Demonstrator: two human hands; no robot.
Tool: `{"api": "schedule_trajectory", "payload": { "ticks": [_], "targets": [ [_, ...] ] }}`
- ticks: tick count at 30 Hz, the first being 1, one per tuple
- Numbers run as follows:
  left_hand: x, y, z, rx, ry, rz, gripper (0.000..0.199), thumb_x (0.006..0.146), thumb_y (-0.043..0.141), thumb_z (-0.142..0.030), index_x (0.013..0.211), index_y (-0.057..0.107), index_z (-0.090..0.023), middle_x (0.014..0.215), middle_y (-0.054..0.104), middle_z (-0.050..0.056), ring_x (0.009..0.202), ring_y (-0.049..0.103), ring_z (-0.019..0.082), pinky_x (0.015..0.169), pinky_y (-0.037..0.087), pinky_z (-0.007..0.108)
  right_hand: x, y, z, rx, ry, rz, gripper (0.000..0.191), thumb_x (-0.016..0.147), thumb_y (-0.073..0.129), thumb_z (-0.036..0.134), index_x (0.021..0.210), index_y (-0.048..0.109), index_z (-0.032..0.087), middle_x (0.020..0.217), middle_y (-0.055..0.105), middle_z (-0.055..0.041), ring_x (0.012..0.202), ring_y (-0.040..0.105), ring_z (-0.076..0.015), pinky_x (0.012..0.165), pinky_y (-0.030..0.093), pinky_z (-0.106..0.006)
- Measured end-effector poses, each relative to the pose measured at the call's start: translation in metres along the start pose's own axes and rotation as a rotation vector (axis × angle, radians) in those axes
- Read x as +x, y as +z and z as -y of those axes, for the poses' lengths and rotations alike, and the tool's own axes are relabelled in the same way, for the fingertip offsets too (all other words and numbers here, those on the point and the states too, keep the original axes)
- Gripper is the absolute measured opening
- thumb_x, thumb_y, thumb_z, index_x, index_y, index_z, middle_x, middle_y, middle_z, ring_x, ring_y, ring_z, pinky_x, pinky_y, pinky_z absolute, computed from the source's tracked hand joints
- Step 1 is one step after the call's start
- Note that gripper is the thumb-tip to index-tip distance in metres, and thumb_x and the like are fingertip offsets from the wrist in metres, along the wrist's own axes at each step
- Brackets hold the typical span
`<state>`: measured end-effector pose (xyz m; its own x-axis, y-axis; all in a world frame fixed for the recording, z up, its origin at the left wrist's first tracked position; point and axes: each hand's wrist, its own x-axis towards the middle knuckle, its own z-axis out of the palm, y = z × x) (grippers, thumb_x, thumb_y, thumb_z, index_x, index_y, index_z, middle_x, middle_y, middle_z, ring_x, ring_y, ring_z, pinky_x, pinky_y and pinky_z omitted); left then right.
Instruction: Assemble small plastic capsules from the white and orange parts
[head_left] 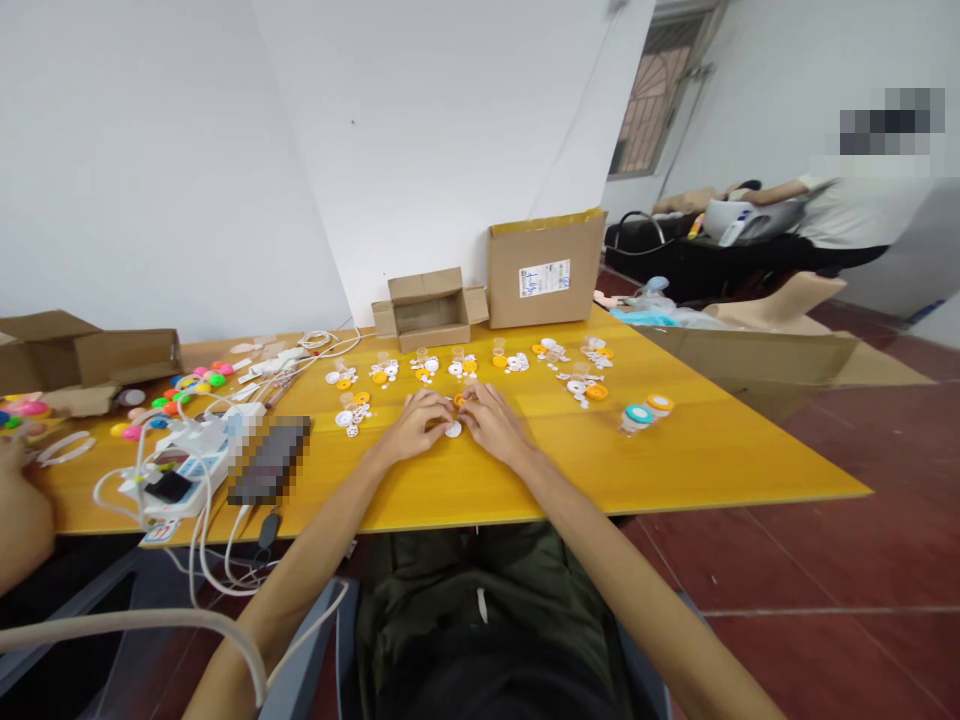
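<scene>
The left hand [418, 428] and right hand [493, 425] curl around a white disc [453, 429] on the desk [525, 490]; I cannot tell whether either grips it; 2 pieces, the teal-topped cup [637, 415] and orange-topped cup [659, 404], look assembled; loose parts [352, 417] remain in clusters.

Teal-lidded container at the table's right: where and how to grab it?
Grip the rim of the teal lid from above with the right hand, thumb on the near edge, fingers on the far edge. The lid is round, wide and faces up; the orange-lidded container sits close on its right, so I'd avoid a left-right pinch.
</scene>
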<state>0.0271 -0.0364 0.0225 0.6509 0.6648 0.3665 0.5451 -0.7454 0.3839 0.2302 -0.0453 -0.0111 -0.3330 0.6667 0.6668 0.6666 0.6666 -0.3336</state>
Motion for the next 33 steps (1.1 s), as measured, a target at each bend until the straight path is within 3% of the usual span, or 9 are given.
{"api": "schedule_trajectory", "payload": {
  "ticks": [18,33],
  "targets": [
    [0.0013,-0.0012,-0.0015,-0.012,0.020,0.002,0.017,0.096,0.059,-0.022,0.090,0.075,-0.024,0.113,0.071,0.005,0.113,0.056,0.024,0.101,0.040,0.043,0.0002,0.0021,-0.0026,0.045,0.021,0.016,0.020,0.087,0.059,0.007,0.082,0.068,0.024,0.106,0.063,-0.0071,0.098,0.056,-0.0246,0.083,0.049,-0.039],
    [0.0010,0.0011,0.0023,0.000,0.012,-0.019,0.019,0.098,0.058,-0.027,0.094,0.077,-0.026,0.113,0.072,0.005,0.113,0.055,0.025,0.100,0.040,0.043,0.0014,0.0033,-0.0056,0.180,0.009,-0.064,0.020,0.087,0.062,0.007,0.077,0.067,0.024,0.104,0.063,-0.0056,0.099,0.058,-0.0231,0.088,0.050,-0.041]
  ]
}}
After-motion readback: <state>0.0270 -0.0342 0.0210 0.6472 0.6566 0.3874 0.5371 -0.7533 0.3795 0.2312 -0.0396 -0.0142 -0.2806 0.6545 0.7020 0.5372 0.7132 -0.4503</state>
